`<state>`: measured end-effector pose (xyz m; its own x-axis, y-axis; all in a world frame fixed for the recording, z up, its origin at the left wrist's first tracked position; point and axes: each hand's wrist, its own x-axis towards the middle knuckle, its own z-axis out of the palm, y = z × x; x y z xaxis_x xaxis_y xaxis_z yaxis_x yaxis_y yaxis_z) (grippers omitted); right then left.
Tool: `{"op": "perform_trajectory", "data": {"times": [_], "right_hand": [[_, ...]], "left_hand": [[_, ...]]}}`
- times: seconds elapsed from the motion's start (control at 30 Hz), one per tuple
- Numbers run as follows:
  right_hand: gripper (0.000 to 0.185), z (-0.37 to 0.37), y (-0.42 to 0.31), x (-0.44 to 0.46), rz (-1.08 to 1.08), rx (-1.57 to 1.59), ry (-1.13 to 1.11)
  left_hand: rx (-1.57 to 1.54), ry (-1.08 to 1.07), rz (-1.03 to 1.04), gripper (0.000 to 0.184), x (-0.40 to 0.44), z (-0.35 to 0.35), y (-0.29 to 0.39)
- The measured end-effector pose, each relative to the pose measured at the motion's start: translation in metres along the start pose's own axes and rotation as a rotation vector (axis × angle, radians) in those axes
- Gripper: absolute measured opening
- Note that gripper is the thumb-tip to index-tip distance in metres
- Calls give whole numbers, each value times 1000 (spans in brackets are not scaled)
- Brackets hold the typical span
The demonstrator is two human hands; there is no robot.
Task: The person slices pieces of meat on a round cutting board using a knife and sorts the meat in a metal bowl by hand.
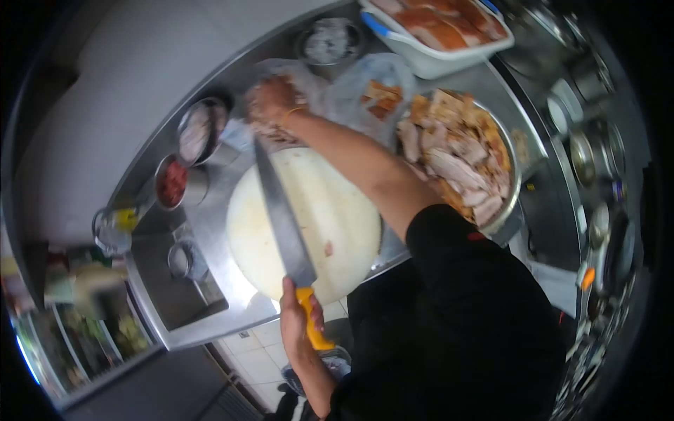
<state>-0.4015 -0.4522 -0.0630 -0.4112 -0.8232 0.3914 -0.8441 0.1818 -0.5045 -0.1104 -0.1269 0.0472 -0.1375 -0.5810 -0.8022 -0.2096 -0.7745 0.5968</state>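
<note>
My left hand (300, 319) is wrapped round the yellow handle of a large knife (282, 217). The blade lies over a round white cutting board (337, 210), its tip near the board's far edge. My right hand (275, 98) reaches beyond the board onto chopped meat (277, 133) in a clear plastic bag. Its fingers are blurred, and their grip is unclear. A few small scraps lie on the board. Beside my right forearm, a large metal bowl (516, 179) holds pieces of cooked meat (456, 161).
At the back, a white tub (435, 67) holds more meat, near another plastic bag (340, 84) with browned pieces. Metal containers stand to the left, one with red contents (172, 182). A sink (168, 281) is at the lower left. Pots and utensils line the right.
</note>
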Motion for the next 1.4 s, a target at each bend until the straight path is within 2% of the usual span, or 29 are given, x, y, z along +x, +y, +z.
{"op": "perform_trajectory", "data": {"times": [0.07,0.17,0.3,0.33,0.37,0.4,0.47,0.53,0.57,0.6,0.73,0.83,0.87,1.07,1.17,1.2,1.33,1.4], "right_hand": [[23,-10,7,-11,-72,331,129],[13,-89,8,-64,-116,494,334],[20,-200,83,-150,103,504,422],[25,-216,124,-173,153,337,437],[28,-249,144,-199,346,616,430],[24,-247,219,-224,311,253,414],[21,-319,237,-259,579,132,248],[24,-347,251,-270,757,-52,25],[27,-354,256,-274,846,-142,-86],[37,-352,263,-281,847,-33,-109],[45,-355,267,-282,588,48,-325],[46,-325,259,-285,602,-56,-146],[44,-324,252,-282,670,100,-99],[33,-333,258,-260,689,316,-39],[29,-346,288,-254,673,772,-32],[23,-366,275,-246,738,782,-57],[22,-389,296,-235,790,1019,-136],[21,-396,293,-234,816,1120,-100]], "left_hand": [[6,66,-28,67,-13,-6,-16],[5,158,-72,65,-25,-10,-34],[21,256,-122,65,-31,-7,-45],[13,292,-110,66,-31,0,-43],[4,328,-97,68,-32,5,-42],[-5,337,-80,69,-28,5,-45],[11,287,-94,69,-22,6,-40],[35,203,-55,69,-15,6,-39],[41,185,-23,69,-9,7,-39],[49,166,6,69,-3,9,-39],[62,125,60,70,-2,30,-43],[35,133,36,70,-4,50,-48],[30,118,37,70,-5,57,-49],[12,159,82,70,-23,94,-58],[-20,221,87,68,-30,104,-64],[-31,231,86,67,-32,105,-65],[-87,190,88,67,-32,101,-74],[-94,204,88,67,-32,104,-76]]}}
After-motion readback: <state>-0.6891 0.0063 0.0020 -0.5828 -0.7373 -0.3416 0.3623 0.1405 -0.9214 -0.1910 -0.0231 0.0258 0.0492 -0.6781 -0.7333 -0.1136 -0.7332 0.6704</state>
